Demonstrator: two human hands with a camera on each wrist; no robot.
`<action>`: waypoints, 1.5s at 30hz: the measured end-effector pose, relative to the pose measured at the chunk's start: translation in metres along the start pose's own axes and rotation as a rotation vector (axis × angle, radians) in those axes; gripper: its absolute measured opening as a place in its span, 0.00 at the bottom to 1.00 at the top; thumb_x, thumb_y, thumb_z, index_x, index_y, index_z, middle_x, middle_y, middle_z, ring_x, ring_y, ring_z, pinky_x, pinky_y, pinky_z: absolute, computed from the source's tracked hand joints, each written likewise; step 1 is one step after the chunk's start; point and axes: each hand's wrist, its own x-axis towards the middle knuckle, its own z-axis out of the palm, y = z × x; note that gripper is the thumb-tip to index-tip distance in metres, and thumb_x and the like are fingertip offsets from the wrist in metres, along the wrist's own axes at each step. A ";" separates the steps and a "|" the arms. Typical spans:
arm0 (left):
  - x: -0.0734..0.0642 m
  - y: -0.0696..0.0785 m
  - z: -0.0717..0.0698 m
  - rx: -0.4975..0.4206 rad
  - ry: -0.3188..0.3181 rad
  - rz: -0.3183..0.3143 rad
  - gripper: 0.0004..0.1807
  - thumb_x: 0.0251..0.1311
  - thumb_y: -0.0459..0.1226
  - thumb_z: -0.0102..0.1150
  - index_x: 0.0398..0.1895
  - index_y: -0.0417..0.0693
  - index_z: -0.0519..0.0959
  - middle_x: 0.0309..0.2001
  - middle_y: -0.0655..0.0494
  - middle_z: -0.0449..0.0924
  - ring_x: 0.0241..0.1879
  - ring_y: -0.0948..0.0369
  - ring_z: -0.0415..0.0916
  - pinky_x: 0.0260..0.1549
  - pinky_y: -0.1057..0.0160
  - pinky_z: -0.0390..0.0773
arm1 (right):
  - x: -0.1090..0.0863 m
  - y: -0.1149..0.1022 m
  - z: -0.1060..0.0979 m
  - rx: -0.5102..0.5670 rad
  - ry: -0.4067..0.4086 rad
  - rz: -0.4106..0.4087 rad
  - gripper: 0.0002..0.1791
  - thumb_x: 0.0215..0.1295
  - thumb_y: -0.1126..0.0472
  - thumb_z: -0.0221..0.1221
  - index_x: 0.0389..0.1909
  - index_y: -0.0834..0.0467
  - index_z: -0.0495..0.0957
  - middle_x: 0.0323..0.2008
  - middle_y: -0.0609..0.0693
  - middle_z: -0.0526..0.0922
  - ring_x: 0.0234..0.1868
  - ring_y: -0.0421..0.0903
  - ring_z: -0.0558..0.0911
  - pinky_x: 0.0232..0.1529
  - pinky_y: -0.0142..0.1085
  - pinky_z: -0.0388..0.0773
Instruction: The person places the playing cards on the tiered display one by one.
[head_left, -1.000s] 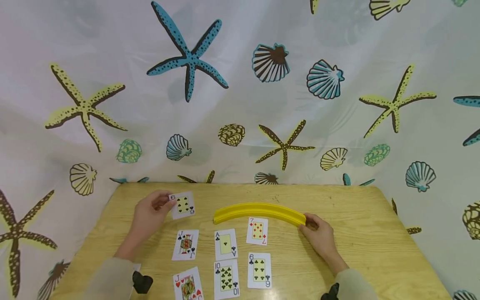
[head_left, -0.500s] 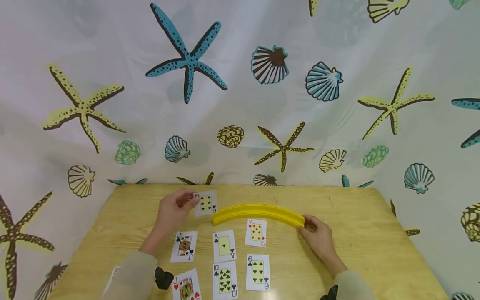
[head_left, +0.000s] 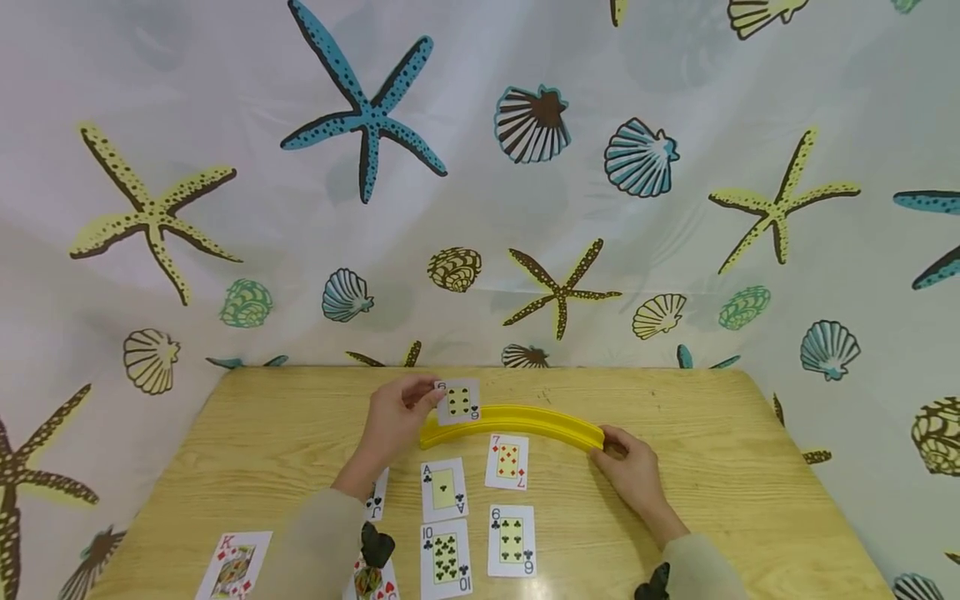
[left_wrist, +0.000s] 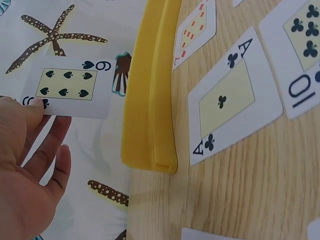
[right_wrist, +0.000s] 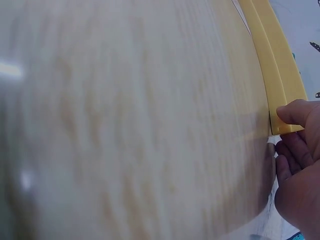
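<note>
A six of spades (head_left: 458,401) is pinched by its left edge between the thumb and fingers of my left hand (head_left: 396,421). In the head view the card overlaps the left part of a curved yellow card holder (head_left: 540,418), and the left wrist view shows it raised above the table, face toward me. My right hand (head_left: 632,471) grips the right end of the holder, thumb on the near side, as the right wrist view also shows. No card is seen in the holder's groove. Nearest in front of it lie the seven of diamonds (head_left: 507,461) and ace of clubs (head_left: 443,489).
Closer to me lie the ten of clubs (head_left: 446,558) and six of clubs (head_left: 512,540). A king of diamonds (head_left: 234,567) is at the front left. My left forearm partly covers two jacks. A shell-patterned cloth (head_left: 480,200) hangs behind the wooden table (head_left: 720,450).
My left hand has carried the six of spades rightward, from left of the card holder to over its left part. The king has come into view. My right hand keeps its grip.
</note>
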 end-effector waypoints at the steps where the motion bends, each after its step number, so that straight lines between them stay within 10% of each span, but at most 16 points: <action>1: 0.001 0.001 0.003 0.000 -0.006 0.000 0.13 0.72 0.36 0.65 0.55 0.43 0.86 0.46 0.48 0.91 0.48 0.52 0.88 0.50 0.56 0.84 | 0.000 0.000 0.000 0.001 0.003 -0.001 0.26 0.69 0.65 0.68 0.67 0.66 0.78 0.62 0.64 0.84 0.62 0.60 0.84 0.62 0.47 0.83; 45: 0.023 0.046 0.098 -0.056 -0.120 0.076 0.12 0.74 0.36 0.62 0.54 0.42 0.87 0.48 0.49 0.91 0.45 0.55 0.86 0.45 0.58 0.88 | 0.002 0.005 0.003 -0.011 0.017 -0.035 0.26 0.69 0.65 0.69 0.66 0.65 0.79 0.61 0.64 0.85 0.60 0.59 0.85 0.65 0.53 0.80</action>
